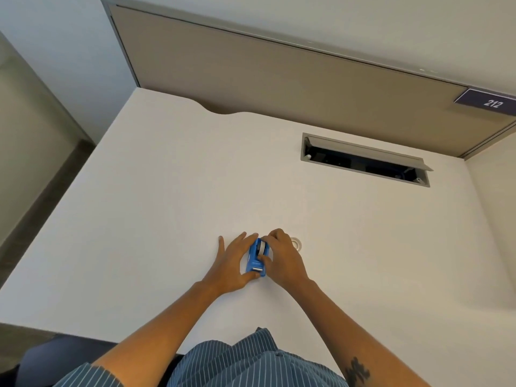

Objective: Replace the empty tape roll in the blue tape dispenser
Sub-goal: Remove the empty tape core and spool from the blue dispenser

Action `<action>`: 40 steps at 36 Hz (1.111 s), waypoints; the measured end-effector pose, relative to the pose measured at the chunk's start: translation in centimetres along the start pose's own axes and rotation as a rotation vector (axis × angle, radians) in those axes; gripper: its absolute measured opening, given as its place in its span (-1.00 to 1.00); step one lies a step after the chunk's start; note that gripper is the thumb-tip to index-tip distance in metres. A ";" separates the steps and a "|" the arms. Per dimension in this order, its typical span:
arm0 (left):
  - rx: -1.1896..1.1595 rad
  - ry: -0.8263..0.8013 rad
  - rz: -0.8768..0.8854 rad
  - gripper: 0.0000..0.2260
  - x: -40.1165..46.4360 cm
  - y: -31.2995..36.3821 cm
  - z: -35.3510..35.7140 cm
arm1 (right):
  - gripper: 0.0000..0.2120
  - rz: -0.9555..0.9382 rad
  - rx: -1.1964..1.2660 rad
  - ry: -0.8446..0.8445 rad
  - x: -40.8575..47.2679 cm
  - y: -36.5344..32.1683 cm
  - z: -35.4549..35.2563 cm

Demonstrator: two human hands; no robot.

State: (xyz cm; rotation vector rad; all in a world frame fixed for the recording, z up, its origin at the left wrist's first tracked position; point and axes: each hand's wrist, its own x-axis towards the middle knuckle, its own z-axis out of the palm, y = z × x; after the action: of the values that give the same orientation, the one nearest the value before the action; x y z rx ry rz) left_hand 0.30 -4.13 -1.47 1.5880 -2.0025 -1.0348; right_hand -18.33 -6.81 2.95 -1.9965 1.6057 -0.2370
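Head view looks down on a white desk (167,191), the largest thing in sight, with a beige partition (251,71) standing along its far edge beyond both hands. A dark sign (487,101) reading 212 sits on the partition's right end. Set into the desk, far ahead and to the right of the right hand, is a cable hatch (363,159) with its grey lid tipped up. Nearest the camera is a blue striped shirt (251,364). Two bare forearms reach out from it and meet at the dispenser (255,259), which lies on the desk between the hands. The left hand (233,265) lies against its left side, fingers straight and spread, thumb touching the near end. The right hand (282,258) is curled over the dispenser from the right, fingers bent down onto the roll (262,245) seated in it. Just beyond the right hand's knuckles, a second roll (296,243) lies flat on the desk, partly hidden by that hand.
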 end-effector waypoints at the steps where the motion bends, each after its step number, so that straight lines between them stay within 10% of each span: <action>1: -0.001 0.000 0.000 -0.17 0.1 0.0 0.0 | -0.64 0.000 -0.009 -0.001 0.1 0.0 0.0; 32: -0.112 0.040 -0.011 -0.04 -0.8 -0.5 -0.4 | -0.65 -0.001 -0.004 0.090 -0.4 -1.0 -0.9; 40: -0.320 0.199 -0.104 -0.50 -1.6 1.0 -1.5 | -0.64 -0.018 0.128 0.137 -1.5 -1.7 -2.1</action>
State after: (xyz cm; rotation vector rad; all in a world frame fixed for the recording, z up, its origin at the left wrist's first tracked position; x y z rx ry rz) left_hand 1.15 -3.04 0.51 1.5637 -1.5509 -1.1224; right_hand -18.33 -5.80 5.89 -1.9331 1.6130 -0.4808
